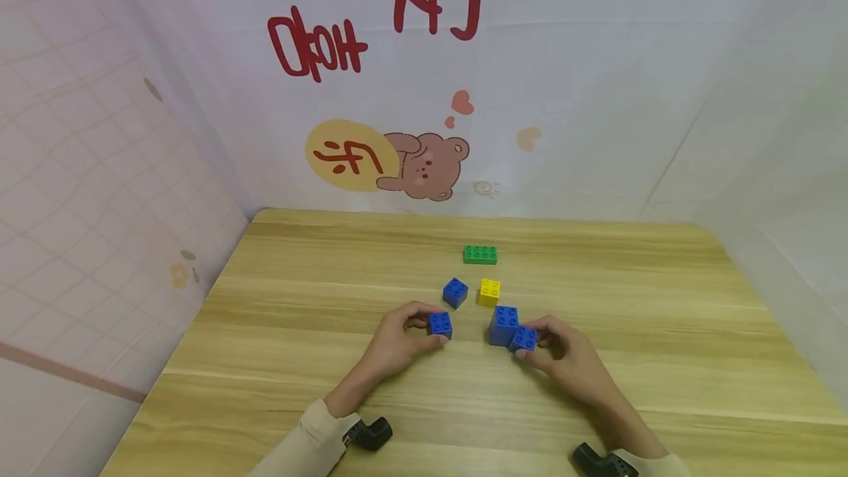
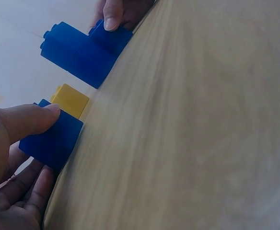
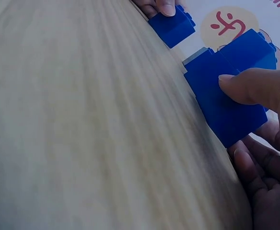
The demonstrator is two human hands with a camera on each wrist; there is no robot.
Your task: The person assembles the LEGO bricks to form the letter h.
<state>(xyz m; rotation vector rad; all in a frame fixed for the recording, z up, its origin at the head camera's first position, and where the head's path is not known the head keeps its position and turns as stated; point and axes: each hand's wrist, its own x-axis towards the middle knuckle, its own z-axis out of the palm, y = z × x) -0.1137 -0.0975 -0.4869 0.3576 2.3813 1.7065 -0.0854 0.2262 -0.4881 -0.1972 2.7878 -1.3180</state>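
A wood-grain table (image 1: 298, 278): a green brick (image 1: 480, 255) nearest the far edge; farther from that edge, a yellow brick (image 1: 489, 293) and blue bricks (image 1: 455, 294), two apparently stacked.

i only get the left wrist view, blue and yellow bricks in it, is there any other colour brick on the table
Observer: Yes, a green brick lies farther back than the yellow brick.
Operator: any blue brick standing by itself
Observer: In the head view a loose blue brick stands just left of the yellow brick.
Operator: the left hand has a blue one, how many studs on its top
Observer: The held blue brick shows four studs in the head view.
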